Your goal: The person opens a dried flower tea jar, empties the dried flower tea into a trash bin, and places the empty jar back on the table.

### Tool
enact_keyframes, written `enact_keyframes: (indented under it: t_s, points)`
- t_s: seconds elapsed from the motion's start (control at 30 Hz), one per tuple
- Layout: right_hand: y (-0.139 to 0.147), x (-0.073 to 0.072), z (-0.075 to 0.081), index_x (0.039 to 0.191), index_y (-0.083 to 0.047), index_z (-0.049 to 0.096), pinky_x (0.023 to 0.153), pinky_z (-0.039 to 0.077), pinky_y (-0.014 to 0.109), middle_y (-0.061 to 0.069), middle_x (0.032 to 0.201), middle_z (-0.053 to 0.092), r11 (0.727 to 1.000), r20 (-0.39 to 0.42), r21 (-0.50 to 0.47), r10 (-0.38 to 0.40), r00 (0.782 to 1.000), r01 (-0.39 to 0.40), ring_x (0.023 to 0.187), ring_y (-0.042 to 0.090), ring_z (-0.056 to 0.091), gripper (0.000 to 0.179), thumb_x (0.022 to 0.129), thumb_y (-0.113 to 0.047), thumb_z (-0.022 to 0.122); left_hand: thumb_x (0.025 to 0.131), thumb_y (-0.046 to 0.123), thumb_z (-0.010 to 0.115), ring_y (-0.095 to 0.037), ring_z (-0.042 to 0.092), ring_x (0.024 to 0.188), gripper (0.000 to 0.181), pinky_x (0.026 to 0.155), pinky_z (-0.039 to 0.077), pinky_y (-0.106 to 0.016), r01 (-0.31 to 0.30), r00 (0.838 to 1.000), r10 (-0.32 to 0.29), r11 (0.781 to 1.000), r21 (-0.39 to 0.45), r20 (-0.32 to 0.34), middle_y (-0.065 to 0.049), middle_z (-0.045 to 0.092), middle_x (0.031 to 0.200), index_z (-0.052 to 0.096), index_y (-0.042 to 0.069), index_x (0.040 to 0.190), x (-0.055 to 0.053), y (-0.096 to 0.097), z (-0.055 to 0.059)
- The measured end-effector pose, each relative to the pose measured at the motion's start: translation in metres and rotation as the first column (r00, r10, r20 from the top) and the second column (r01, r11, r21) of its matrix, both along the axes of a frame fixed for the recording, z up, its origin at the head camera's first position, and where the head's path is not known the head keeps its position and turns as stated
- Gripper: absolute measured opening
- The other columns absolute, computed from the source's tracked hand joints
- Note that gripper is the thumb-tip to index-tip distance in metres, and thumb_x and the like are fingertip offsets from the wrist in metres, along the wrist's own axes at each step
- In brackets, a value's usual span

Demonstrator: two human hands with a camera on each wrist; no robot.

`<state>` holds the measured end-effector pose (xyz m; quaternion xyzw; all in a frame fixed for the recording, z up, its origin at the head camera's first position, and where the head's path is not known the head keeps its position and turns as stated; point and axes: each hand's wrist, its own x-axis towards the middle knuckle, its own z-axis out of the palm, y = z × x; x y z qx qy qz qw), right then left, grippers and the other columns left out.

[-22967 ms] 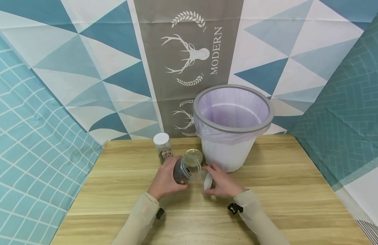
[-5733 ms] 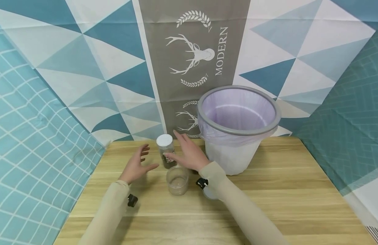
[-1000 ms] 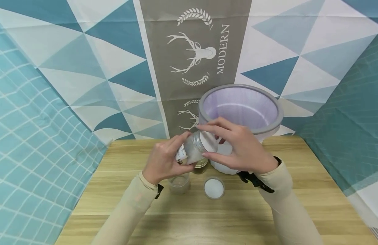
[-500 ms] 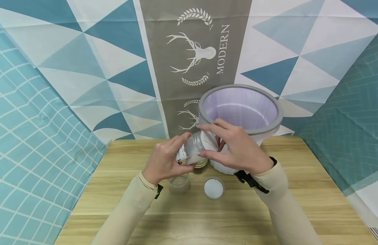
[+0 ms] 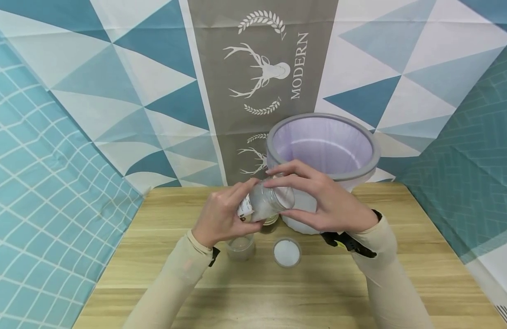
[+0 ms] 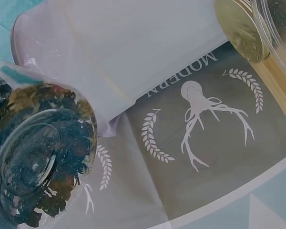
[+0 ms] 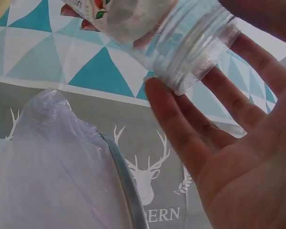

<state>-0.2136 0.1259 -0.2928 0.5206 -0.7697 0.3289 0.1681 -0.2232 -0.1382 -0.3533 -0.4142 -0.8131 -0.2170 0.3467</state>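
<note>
Jar (image 5: 261,204) raised, tilted, near and left of bin (image 5: 376,153), lid end right. My left hand (image 5: 221,215) grips body. Right hand (image 5: 329,205), tighter on lid (image 5: 284,197) half-second ago, now spread loosely around it: regrip mid-twist, I judge; lid apparently not yet off.

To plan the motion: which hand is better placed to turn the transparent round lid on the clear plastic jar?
Likely the right hand: its fingers are around the lid; the left hand grips the jar.

The left grip (image 5: 224,214) is curled; the right grip (image 5: 325,201) arches opposite it, thumb (image 5: 301,216) and fingers (image 5: 296,182) apart.
</note>
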Motion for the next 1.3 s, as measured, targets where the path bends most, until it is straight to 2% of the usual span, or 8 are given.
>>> enact_keyframes:
  t_s: [0.2,0.3,0.43,0.57,0.83,1.0,1.17,1.3]
  points:
    - [-0.006,0.002,0.000,0.144,-0.021,0.058,0.107,0.052,0.040,0.001,0.147,0.051,0.996,-0.001,-0.012,-0.084,0.996,0.084,0.134,0.018,0.055,0.069,0.082,-0.032,0.088,0.064,0.039,0.088,-0.013,0.060,0.065,0.084,0.055,0.056,-0.030,-0.003,1.000,0.003,1.000,-0.014,-0.026,-0.007,0.071,0.095,0.058,0.003,0.134,-0.001,0.001,0.000]
    - [-0.009,0.003,-0.001,0.147,-0.020,0.056,0.087,0.058,0.032,0.001,0.134,0.058,0.984,-0.021,0.023,-0.174,0.985,0.174,0.103,0.012,0.066,0.070,0.085,-0.038,0.084,0.065,0.039,0.088,-0.013,0.061,0.064,0.084,0.056,0.056,-0.029,-0.006,0.999,0.005,1.000,-0.023,-0.033,-0.008,0.072,0.097,0.058,0.002,0.134,-0.002,0.002,0.000]
    - [-0.010,0.005,-0.001,0.141,-0.019,0.062,0.062,0.055,0.023,-0.001,0.114,0.062,0.970,-0.019,0.062,-0.233,0.972,0.233,0.070,0.004,0.058,0.062,0.087,-0.040,0.082,0.065,0.040,0.089,-0.015,0.066,0.068,0.085,0.059,0.060,-0.031,-0.010,0.999,0.009,0.999,-0.033,-0.032,-0.010,0.074,0.102,0.059,0.001,0.134,-0.002,0.002,-0.001]
    - [-0.007,0.005,0.000,0.138,-0.016,0.064,0.068,0.056,0.023,-0.001,0.119,0.064,0.980,-0.023,0.055,-0.193,0.981,0.194,0.078,0.004,0.061,0.059,0.086,-0.034,0.084,0.064,0.040,0.090,-0.017,0.069,0.072,0.086,0.061,0.061,-0.033,-0.012,0.999,0.010,0.999,-0.034,-0.034,-0.012,0.075,0.104,0.059,0.001,0.135,-0.002,0.002,-0.001]
    - [0.003,0.005,0.005,0.134,-0.015,0.067,0.102,0.054,0.034,0.006,0.137,0.061,0.999,-0.050,0.006,-0.033,0.998,0.033,0.127,0.021,0.060,0.056,0.081,-0.016,0.088,0.065,0.039,0.088,-0.017,0.069,0.073,0.084,0.064,0.061,-0.033,0.017,1.000,-0.017,1.000,-0.023,0.019,-0.009,0.075,0.102,0.059,0.002,0.135,-0.001,0.002,0.000]
    - [0.010,0.006,0.009,0.132,-0.014,0.067,0.106,0.050,0.028,0.008,0.138,0.060,0.999,-0.037,-0.043,-0.007,0.999,0.006,0.129,0.022,0.057,0.057,0.079,-0.012,0.089,0.064,0.037,0.090,-0.017,0.070,0.074,0.086,0.065,0.062,-0.034,0.021,0.998,-0.020,1.000,-0.008,0.052,-0.008,0.075,0.103,0.057,0.003,0.136,-0.003,-0.001,-0.001]
    - [0.011,0.005,0.008,0.132,-0.014,0.067,0.103,0.052,0.028,0.006,0.139,0.059,0.999,-0.046,-0.033,-0.020,0.999,0.018,0.129,0.022,0.058,0.053,0.084,-0.021,0.086,0.063,0.037,0.090,-0.016,0.068,0.071,0.087,0.062,0.061,-0.033,0.016,0.999,-0.015,1.000,-0.006,0.042,-0.007,0.074,0.099,0.056,0.004,0.137,-0.003,-0.002,-0.001]
    - [0.012,0.006,0.007,0.134,-0.015,0.066,0.101,0.053,0.026,0.007,0.139,0.059,0.998,-0.050,-0.042,-0.039,0.998,0.037,0.127,0.022,0.060,0.058,0.081,-0.016,0.088,0.062,0.037,0.090,-0.016,0.068,0.072,0.089,0.062,0.061,-0.033,0.015,0.999,-0.015,1.000,-0.002,0.035,-0.008,0.074,0.100,0.056,0.004,0.137,-0.002,-0.002,-0.001]
